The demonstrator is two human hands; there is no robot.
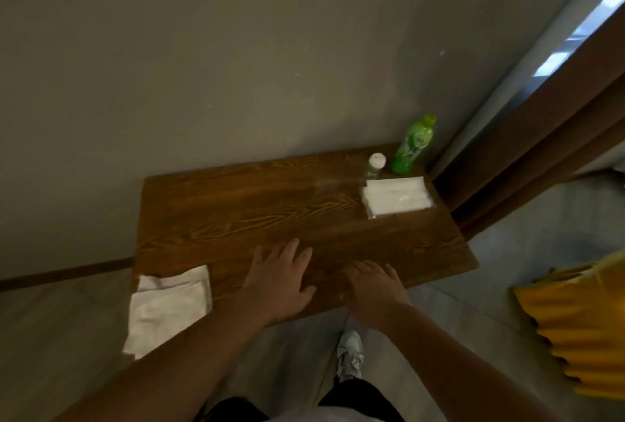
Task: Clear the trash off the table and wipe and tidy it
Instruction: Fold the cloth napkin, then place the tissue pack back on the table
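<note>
A dark wooden table [243,208] stands against a grey wall. My left hand [279,281] lies flat on its near edge with fingers spread and nothing in it. Beside it, my right hand [370,286] also rests palm down, fingers apart and empty. A folded white cloth [169,306] hangs over the table's near left corner. At the far right stand a green plastic bottle [412,146] and a small clear bottle with a white cap [375,166]. A white pack of tissues [395,196] lies flat just in front of them.
The grey wall [236,66] backs the table. A brown door frame [541,137] rises at the right, close to the table's far corner. A yellow pleated thing [581,327] sits low at the right edge. My white shoe [350,354] stands on the grey floor.
</note>
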